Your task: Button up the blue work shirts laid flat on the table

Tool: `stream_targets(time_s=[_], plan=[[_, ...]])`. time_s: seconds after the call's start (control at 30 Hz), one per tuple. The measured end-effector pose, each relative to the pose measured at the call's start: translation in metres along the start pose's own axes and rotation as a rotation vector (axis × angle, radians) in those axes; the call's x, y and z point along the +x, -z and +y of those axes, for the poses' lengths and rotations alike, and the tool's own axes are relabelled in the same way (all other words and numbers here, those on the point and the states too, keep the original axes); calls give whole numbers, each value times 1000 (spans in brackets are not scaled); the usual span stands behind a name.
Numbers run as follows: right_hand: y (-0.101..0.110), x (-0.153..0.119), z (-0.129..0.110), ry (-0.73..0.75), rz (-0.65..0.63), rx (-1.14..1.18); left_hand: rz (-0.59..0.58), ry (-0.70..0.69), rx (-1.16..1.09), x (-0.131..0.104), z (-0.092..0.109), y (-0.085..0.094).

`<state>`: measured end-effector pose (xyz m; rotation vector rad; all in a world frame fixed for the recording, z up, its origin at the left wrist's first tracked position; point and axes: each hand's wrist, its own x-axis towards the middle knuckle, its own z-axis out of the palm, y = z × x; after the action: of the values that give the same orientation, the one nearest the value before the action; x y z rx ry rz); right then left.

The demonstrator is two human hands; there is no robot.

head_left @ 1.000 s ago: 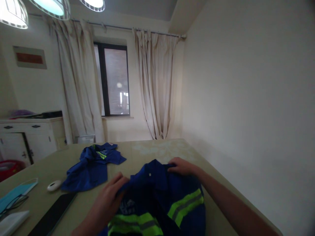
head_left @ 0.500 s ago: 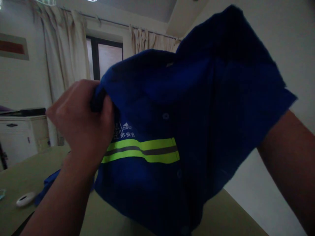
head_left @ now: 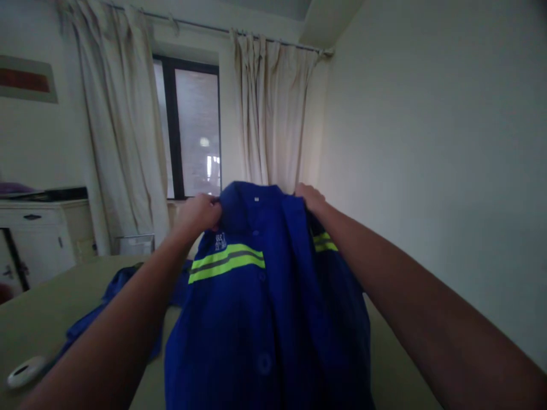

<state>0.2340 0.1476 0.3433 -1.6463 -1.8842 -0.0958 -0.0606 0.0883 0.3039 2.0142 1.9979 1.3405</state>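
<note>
Holding up blue shirt (head_left: 231, 319) at centre, collar uppermost, buttons toward camera, hem out of frame. Pinching with left hand (head_left: 200, 212) beside collar, near shoulder; gripping with right hand (head_left: 311, 198) at opposite shoulder, fingertips partly hidden. Since last view: lowered and moved away from lens, collar now squared up; by judgement, better spread and controlled at both sides, though more folded at right. At lower left, on table (head_left: 38, 307): white oval item (head_left: 26, 372); farther, second garment (head_left: 117, 282), partly behind left forearm (head_left: 137, 307). Beyond, upper left: window (head_left: 197, 131).
</note>
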Motion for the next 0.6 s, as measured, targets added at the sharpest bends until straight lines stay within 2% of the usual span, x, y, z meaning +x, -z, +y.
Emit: stream_targets(time_s=[0.07, 0.13, 0.2, 0.3, 0.33, 0.4, 0.47, 0.57, 0.6], plan=[[-47, -2, 10, -43, -33, 8, -79, 30, -196, 6, -29, -37], [-86, -8, 21, -56, -66, 27, -99, 38, -288, -1, -53, -70], [-115, -19, 33, -25, -131, 54, -156, 32, -353, -19, -72, -97], [-147, -54, 48, 54, -311, 97, -377, -11, -419, -61, -97, -127], [-156, -73, 52, 75, -376, 108, -459, -47, -398, -77, -105, -134], [-174, -121, 63, 97, -472, 124, -497, -89, -328, -115, -121, -140], [-187, -181, 77, 92, -484, 139, -367, -141, -179, -158, -138, -137], [-193, -276, 106, -21, -331, 300, -209, -134, -112, -227, -168, -122], [-190, -304, 117, -44, -326, 355, -201, -102, -94, -249, -178, -116]])
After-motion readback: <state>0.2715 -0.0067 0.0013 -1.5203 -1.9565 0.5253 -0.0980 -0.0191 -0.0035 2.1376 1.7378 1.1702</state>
